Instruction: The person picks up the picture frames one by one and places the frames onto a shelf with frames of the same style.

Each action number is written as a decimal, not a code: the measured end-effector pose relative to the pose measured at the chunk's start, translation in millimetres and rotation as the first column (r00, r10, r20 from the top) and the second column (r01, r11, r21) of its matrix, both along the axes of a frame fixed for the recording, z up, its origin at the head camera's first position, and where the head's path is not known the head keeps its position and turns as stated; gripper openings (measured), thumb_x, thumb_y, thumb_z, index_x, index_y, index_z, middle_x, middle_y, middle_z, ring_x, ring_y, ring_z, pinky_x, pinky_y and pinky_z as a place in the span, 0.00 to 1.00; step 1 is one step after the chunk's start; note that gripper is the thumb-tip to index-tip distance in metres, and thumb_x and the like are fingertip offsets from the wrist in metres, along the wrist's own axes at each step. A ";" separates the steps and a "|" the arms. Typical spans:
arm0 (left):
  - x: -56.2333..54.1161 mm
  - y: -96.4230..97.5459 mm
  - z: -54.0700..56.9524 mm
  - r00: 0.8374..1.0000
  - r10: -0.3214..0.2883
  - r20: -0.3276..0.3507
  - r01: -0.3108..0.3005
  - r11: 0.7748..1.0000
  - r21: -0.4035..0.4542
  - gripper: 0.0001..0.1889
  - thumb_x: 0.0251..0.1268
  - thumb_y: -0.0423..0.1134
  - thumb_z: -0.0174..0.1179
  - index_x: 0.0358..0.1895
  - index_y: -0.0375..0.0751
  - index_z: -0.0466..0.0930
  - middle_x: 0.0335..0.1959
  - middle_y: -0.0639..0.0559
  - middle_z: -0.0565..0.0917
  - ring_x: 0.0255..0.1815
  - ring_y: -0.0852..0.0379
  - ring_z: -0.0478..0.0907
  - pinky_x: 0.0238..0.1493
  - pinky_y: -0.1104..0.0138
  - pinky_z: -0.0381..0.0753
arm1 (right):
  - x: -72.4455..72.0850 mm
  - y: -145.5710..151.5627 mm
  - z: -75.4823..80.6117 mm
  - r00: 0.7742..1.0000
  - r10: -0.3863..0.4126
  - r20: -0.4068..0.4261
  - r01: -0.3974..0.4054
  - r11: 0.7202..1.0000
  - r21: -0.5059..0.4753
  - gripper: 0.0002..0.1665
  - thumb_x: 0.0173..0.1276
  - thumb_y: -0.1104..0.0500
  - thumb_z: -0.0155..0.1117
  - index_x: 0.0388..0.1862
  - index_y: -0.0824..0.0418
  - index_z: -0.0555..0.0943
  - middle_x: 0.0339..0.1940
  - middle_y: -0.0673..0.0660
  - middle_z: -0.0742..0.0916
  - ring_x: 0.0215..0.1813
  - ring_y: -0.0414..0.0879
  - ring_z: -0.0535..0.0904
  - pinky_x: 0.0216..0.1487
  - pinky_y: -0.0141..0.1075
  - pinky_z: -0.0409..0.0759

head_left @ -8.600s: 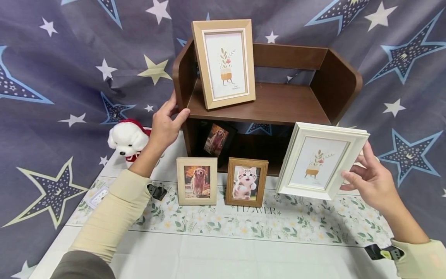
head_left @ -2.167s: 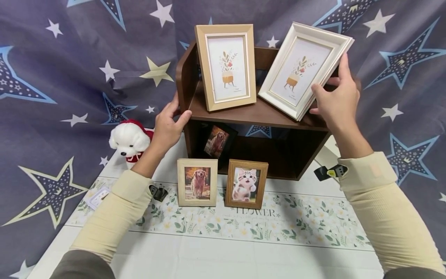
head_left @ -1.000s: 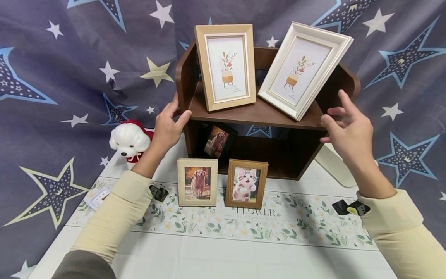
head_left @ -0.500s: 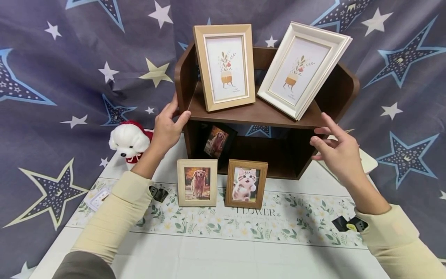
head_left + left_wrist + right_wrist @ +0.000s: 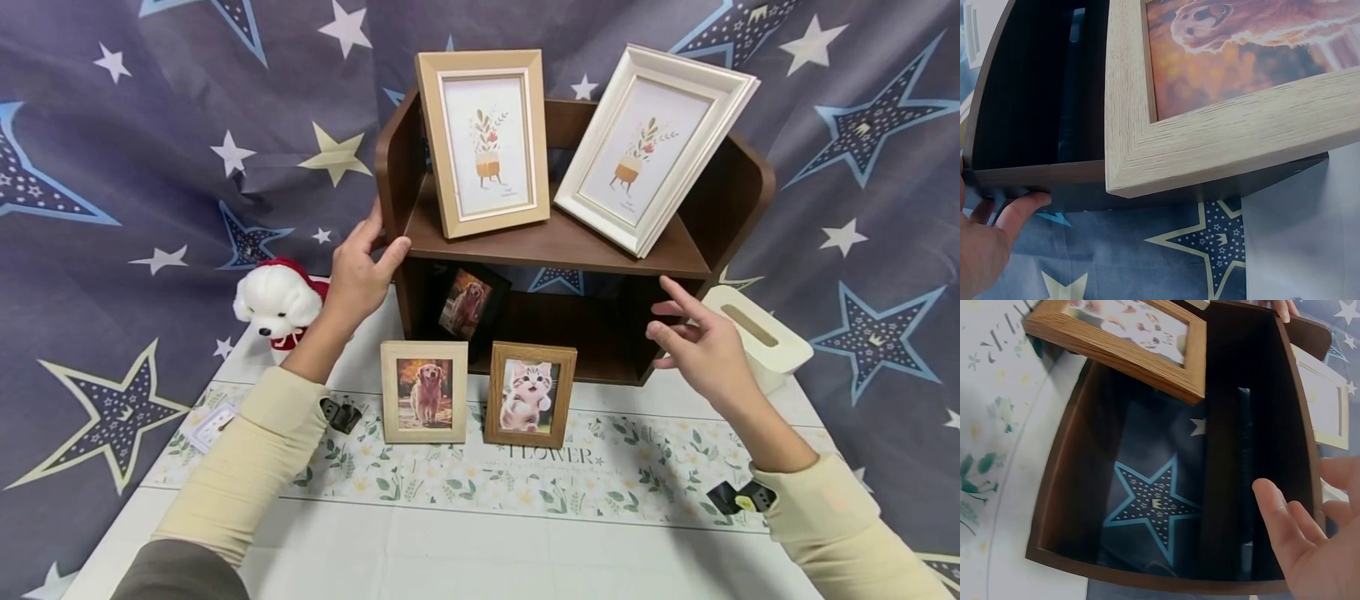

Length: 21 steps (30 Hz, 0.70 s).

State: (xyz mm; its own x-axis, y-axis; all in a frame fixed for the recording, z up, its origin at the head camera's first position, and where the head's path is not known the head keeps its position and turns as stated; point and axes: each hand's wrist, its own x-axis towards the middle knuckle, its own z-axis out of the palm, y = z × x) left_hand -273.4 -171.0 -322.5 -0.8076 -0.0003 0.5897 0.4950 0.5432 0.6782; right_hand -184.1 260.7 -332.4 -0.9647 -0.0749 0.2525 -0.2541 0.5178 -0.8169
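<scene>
My left hand holds the left side of a dark brown wooden shelf, its thumb at the front edge. My right hand is free, fingers spread and slightly bent, in front of the shelf's lower right edge. On the upper board, a light-wood photo frame leans at left and a white photo frame stands tilted at right; both show a potted plant. A black frame with a dog picture sits inside the lower compartment. A pale dog frame and a brown cat frame stand before the shelf.
A white plush dog in red stands left of the shelf. To its right is a white tissue box. A flower-patterned runner crosses the white table, and a star-patterned cloth hangs behind.
My right hand brought the white frame up onto the upper board, let go, and has moved down and left to the shelf's lower right edge. My left hand has stayed at the shelf's side.
</scene>
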 end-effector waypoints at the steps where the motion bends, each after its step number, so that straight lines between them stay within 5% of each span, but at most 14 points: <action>1: 0.0 -0.2 -0.1 1.000 0.001 0.003 -0.001 1.000 0.000 0.36 0.73 0.39 0.62 0.80 0.50 0.59 0.66 0.38 0.79 0.62 0.41 0.80 0.66 0.50 0.78 | -0.1 -1.2 -2.2 1.000 0.004 0.007 -0.004 1.000 -0.004 0.41 0.74 0.59 0.65 0.82 0.46 0.61 0.56 0.51 0.81 0.41 0.24 0.84 0.32 0.33 0.88; 7: -0.1 -0.7 -0.1 1.000 -0.001 0.005 0.001 1.000 0.001 0.36 0.73 0.39 0.62 0.80 0.49 0.58 0.67 0.38 0.79 0.63 0.42 0.80 0.67 0.51 0.78 | -1.9 -7.0 -15.2 0.998 0.045 0.031 -0.044 0.999 -0.029 0.41 0.75 0.60 0.64 0.82 0.49 0.61 0.61 0.67 0.80 0.42 0.24 0.84 0.33 0.36 0.89; 21: -0.3 -0.8 -0.2 1.000 -0.005 0.011 0.005 1.000 0.010 0.36 0.73 0.39 0.62 0.80 0.49 0.58 0.68 0.39 0.78 0.64 0.43 0.79 0.68 0.50 0.77 | -5.1 -15.4 -54.5 0.987 0.121 0.105 -0.110 0.989 -0.099 0.41 0.75 0.62 0.63 0.82 0.46 0.61 0.64 0.72 0.79 0.45 0.31 0.85 0.36 0.39 0.90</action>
State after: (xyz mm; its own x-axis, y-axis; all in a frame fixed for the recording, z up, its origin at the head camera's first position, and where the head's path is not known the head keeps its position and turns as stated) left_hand -273.7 -171.8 -322.7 -0.8140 -0.0019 0.5809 0.4904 0.5337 0.6889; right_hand -189.2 245.4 -386.9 -0.9732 -0.1688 0.1561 -0.2135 0.4108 -0.8864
